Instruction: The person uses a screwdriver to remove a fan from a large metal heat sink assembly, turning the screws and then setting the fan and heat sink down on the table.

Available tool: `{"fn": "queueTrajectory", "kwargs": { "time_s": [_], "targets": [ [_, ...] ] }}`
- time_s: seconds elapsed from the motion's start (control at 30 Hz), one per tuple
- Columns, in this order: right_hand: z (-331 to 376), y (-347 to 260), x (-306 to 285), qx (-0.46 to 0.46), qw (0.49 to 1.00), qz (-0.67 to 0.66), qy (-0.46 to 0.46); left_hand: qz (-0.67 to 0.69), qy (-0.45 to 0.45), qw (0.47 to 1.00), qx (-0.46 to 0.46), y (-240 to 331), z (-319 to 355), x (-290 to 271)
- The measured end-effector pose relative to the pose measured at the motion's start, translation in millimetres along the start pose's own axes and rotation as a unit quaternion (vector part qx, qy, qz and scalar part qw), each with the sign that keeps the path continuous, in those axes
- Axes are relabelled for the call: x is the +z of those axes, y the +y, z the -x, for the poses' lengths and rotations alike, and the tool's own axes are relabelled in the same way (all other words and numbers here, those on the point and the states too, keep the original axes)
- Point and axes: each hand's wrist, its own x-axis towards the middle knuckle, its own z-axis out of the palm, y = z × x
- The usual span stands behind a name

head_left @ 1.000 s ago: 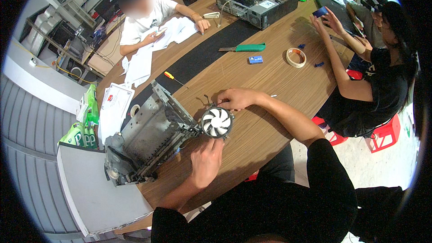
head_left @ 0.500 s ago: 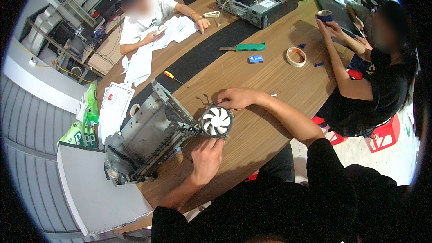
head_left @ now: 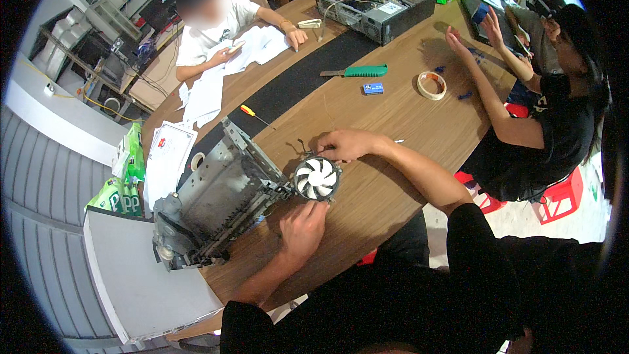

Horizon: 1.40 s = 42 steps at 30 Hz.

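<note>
Left hand [head_left: 303,228] at six o'clock pinches the round, dark-rimmed, white-bladed plastic fan [head_left: 316,178] while my right hand [head_left: 347,145] curls at one, closure hidden, seemingly so I can steady it from both sides, beside the grey, box-shaped metal chassis [head_left: 219,183] at nine.

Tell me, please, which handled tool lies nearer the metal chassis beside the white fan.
The yellow-handled screwdriver, just beyond that metal chassis; the other, a green-handled bladed tool, lies farther right.
</note>
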Motion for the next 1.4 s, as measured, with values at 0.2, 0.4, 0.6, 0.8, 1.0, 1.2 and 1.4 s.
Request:
{"fn": "queueTrajectory", "kwargs": {
  "time_s": [0.2, 0.4, 0.6, 0.8, 1.0, 1.2, 1.4],
  "targets": [
    [-1, 4, 2, 0.031, 0.999, -0.034, 0.014, 0.003, -0.002, 1.0, -0.012, 5, 0, 1],
    [-5, 7, 7, 0.084, 0.995, -0.03, 0.043, 0.065, 0.028, 0.996, -0.054, 4, 1, 0],
    [-8, 26, 24, 0.079, 0.975, 0.06, 0.2, 0.101, 0.048, 0.99, -0.08, -3, 7, 12],
    [-1, 19, 26, 0.102, 0.976, 0.018, 0.193, 0.075, 0.016, 0.986, -0.151, 9, 9, -5],
    [3, 19, 26, 0.029, 0.98, 0.056, 0.187, 0.194, 0.066, 0.961, -0.186, 8, 27, -5],
    [13, 13, 29, 0.021, 0.982, 0.078, 0.172, 0.289, 0.076, 0.9, -0.319, 12, 46, 9],
    [26, 16, 17, 0.035, 0.997, 0.019, 0.069, 0.365, 0.149, 0.831, -0.392, 27, 45, 20]
  ]
}}
